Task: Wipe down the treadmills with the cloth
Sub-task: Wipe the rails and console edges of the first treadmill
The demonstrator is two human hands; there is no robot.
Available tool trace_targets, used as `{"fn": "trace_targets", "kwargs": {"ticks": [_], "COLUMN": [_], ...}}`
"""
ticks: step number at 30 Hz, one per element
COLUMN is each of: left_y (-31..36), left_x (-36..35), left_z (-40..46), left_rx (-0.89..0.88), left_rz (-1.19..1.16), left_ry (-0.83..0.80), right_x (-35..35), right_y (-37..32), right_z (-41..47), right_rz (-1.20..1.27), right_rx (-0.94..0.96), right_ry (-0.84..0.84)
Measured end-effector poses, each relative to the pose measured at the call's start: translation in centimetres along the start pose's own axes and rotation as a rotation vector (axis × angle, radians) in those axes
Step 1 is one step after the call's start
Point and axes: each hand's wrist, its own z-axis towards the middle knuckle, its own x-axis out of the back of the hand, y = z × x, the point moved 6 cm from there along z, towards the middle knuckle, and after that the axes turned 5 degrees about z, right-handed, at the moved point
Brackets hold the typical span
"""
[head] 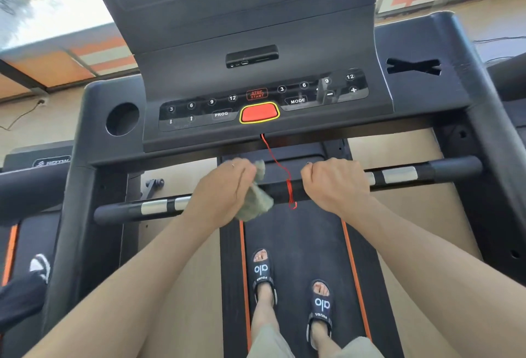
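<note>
a: right, which step is the person on?

b: wiping the front handlebar [287, 189], by the look of it. the left hand [220, 189] has its fingers curled tight round the cloth [256, 204], bunched against the bar just left of the red safety cord [280, 171].

a: and the other hand?

b: the right hand [336, 185] is wrapped round the bar itself, fingers closed over it (probably steadying).

a: next?

b: likely sliding the cloth along toward the silver sensor [153, 206], then up to the console [262, 101], which looks untouched. the cord needs dodging.
</note>
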Motion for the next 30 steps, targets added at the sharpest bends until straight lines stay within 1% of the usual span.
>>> {"fn": "trace_targets", "kwargs": {"ticks": [1,2,3,6,7,9,11,12,14,15,16,18,19,20,22,25,28,30], "left_y": [0.3,0.6,1.4,4.1,4.3,4.8,5.5,5.1,3.7,3.2,3.1,3.9,4.1,4.0,3.6,2.9,3.0,2.6], "left_x": [0.7,0.7,0.3,-3.9,-4.8,-5.0,-4.9,-4.7,-4.5,-4.4,-4.1,-4.2,-4.4,-4.6,-4.7,-4.4,-3.9,-4.3], "left_z": [0.5,0.7,0.8,-0.7,-1.3,-1.8,-2.5,-2.6,-2.3,-2.1,-1.9,-2.0,-2.1,-2.2,-1.6,0.3,1.5,1.7], "left_rx": [0.125,0.209,0.186,0.001,-0.008,-0.007,-0.04,-0.003,0.195,0.275,0.286,0.155,0.097,0.054,-0.002,-0.009,0.085,0.187], "left_rz": [-0.146,-0.248,-0.215,0.0,0.037,0.054,0.02,-0.062,-0.309,-0.352,-0.278,0.043,0.143,0.185,0.203,0.183,0.062,-0.041], "left_ry": [0.02,0.028,0.014,-0.212,-0.263,-0.281,-0.241,-0.245,-0.24,-0.215,-0.18,-0.136,-0.123,-0.121,-0.078,-0.047,-0.047,-0.077], "right_x": [0.2,0.5,0.8,0.7,0.6,0.8,0.9,1.0,0.9,0.8,0.9,0.9,0.8,0.8,0.7,0.7,0.3,0.3], "right_y": [0.3,0.7,0.8,0.4,0.4,0.6,0.7,0.6,0.5,0.5,0.5,0.4,0.2,0.0,-0.1,0.0,0.2,0.4], "right_z": [0.0,0.0,-0.1,-0.1,-0.2,-0.2,-0.3,-0.3,-0.3,-0.3,-0.3,-0.2,-0.1,-0.2,-0.2,-0.1,0.3,0.2], "right_rz": [0.04,0.052,0.059,0.093,0.107,0.142,0.172,0.178,0.165,0.169,0.166,0.128,0.099,0.071,0.035,0.024,0.05,0.093], "right_rx": [-0.034,-0.076,-0.108,-0.1,-0.108,-0.122,-0.142,-0.134,-0.125,-0.131,-0.133,-0.112,-0.09,-0.063,-0.041,-0.055,-0.08,-0.114], "right_ry": [0.018,0.044,0.064,0.054,0.042,0.038,0.067,0.073,0.057,0.06,0.075,0.092,0.074,0.06,0.041,0.049,0.038,0.05]}}
